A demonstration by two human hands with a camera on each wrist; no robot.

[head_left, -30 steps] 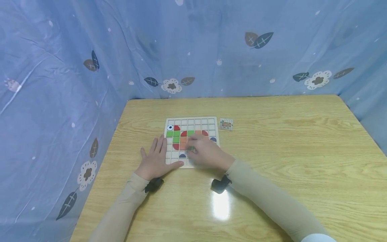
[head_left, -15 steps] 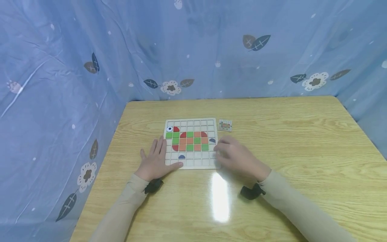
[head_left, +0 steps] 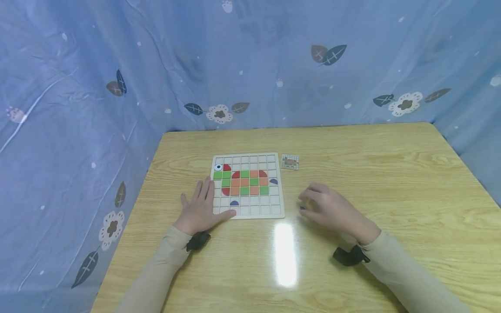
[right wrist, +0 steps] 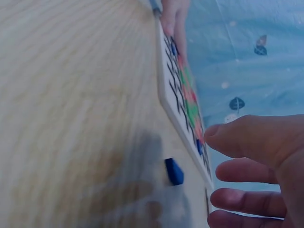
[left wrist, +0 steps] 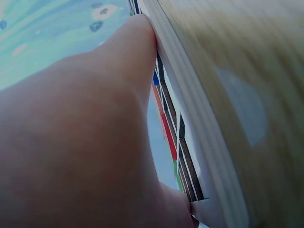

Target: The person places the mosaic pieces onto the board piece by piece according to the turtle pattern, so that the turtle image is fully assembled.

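A pale grid board (head_left: 255,210) lies on the table with green, orange and red pieces set in a pattern. A round eye piece (head_left: 218,167) is at its upper left, and blue half-round pieces sit in two cells. My left hand (head_left: 197,213) rests with spread fingers along the board's left side, thumb at its near edge. Right of the board, my right hand (head_left: 332,211) hovers over the table with loosely bent fingers. A loose blue piece (right wrist: 174,172) lies on the table below it, apart from the thumb and fingers in the right wrist view.
A small picture card (head_left: 290,162) with a coloured grid pattern lies beside the board's upper right corner. Blue patterned curtains (head_left: 250,65) hang behind and left of the wooden table (head_left: 372,174). A bright light reflection shows on the table near the board.
My right hand has moved from over the board to the table right of it. A green piece now shows uncovered in the pattern's bottom row. My left hand has stayed in place.
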